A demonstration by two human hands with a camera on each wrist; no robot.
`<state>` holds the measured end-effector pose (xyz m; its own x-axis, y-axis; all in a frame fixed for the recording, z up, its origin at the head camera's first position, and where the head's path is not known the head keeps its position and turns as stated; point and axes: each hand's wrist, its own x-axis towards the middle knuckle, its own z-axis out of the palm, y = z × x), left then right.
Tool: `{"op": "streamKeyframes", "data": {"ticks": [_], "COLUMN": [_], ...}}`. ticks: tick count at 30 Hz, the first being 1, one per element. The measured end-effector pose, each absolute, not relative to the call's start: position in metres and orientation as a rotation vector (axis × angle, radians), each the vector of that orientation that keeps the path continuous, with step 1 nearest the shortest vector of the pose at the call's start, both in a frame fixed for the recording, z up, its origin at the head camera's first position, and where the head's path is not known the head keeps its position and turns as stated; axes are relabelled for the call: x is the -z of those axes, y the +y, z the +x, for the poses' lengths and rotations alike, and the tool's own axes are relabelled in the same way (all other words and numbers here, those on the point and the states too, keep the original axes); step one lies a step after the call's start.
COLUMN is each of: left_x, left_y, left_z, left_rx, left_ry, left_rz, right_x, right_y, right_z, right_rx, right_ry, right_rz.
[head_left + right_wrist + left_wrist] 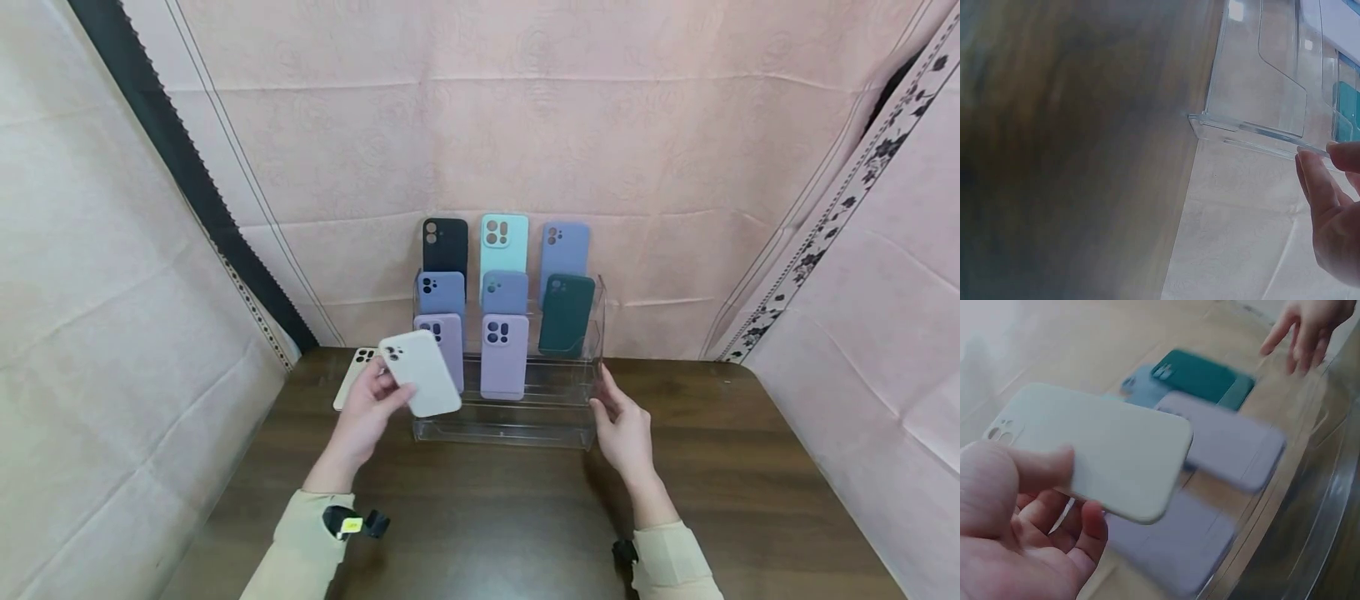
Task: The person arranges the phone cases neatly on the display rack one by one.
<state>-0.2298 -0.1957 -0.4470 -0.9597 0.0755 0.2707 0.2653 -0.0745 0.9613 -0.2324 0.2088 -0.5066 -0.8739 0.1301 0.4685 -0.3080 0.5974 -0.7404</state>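
My left hand (369, 408) holds a white phone case (422, 375) by its left edge, thumb over the back and fingers beneath. The case is tilted, overlapping the lower left of a clear tiered display stand (502, 435) in the head view. With fairly straight fingers, my right hand (624, 429) touches the stand's right side; its fingertips meet the clear edge in the right wrist view. A lilac case (504, 357) stands in the stand's middle column. Another lilac case (448, 342) is partly hidden behind the white one. A dark green case (566, 315) leans at the right.
Blue cases (441, 292) stand in the middle tier. At the back are a black case (445, 243), a turquoise case (504, 242) and a periwinkle case (565, 248). Another white case (351, 383) lies on the brown table (495, 517), left of the stand. Pale cloth (600, 150) hangs behind.
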Motion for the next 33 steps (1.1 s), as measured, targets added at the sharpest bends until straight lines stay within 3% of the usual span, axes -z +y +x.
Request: {"op": "streamKeyframes", "data": {"ticks": [17, 33], "left_x": [0.435, 0.443], "left_y": [-0.063, -0.004], "left_z": [-0.248, -0.274], "left_rx": [1.8, 1.62], "left_ry": [-2.277, -2.253], "left_rz": [-0.568, -0.491], "right_x": [0.506, 0.506], "right_y": [0.208, 0.208], "right_z": [-0.231, -0.232], "right_rx": [-1.225, -1.222], "right_ry": [-2.369, -2.365], "right_rz": [0.125, 0.122]}}
